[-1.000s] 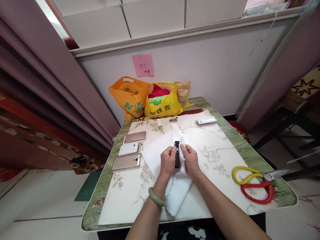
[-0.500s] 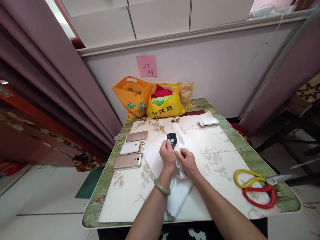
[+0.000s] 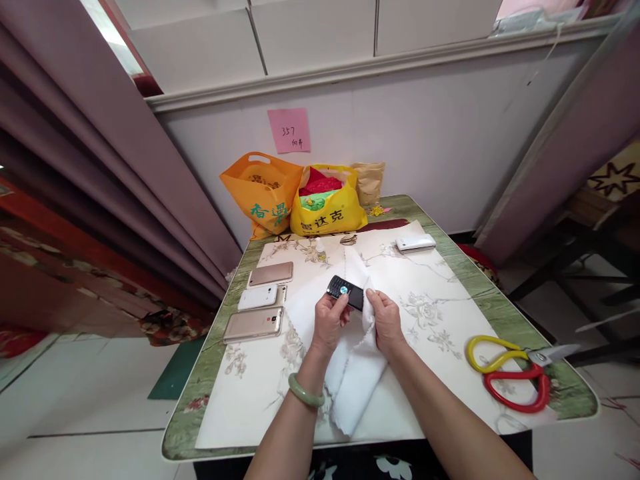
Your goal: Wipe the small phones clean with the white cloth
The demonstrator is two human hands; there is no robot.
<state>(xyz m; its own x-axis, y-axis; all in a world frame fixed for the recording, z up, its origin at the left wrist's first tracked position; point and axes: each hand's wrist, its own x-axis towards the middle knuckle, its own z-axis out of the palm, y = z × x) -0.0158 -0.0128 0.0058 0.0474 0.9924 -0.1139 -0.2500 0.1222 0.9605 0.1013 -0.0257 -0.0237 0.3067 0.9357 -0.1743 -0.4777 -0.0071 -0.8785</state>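
Note:
A black keypad phone [image 3: 345, 291] with a round blue-white centre button is tilted sideways between my hands. My left hand [image 3: 330, 321] grips its left end, thumb on the keys. Wrapped over the phone's right end is a white cloth [image 3: 357, 380], pinched there by my right hand [image 3: 386, 321]. The rest of the cloth hangs down and spreads on the table below. Left of my hands lie a rose-gold phone [image 3: 271, 274], a white phone [image 3: 257, 297] partly covering another one, and a gold phone [image 3: 253, 325].
Scissors [image 3: 520, 373] with yellow and red handles lie at the right edge. A white phone [image 3: 415, 243] sits at the back right. Behind stand an orange bag [image 3: 263, 193], a yellow bag [image 3: 330, 213] and a brown pouch [image 3: 369, 181]. A small bottle [image 3: 321, 251] is near them.
The black phone has turned from upright to sideways. My right hand has moved right and up, bringing the cloth over the phone's right end. My left hand has shifted slightly left and down.

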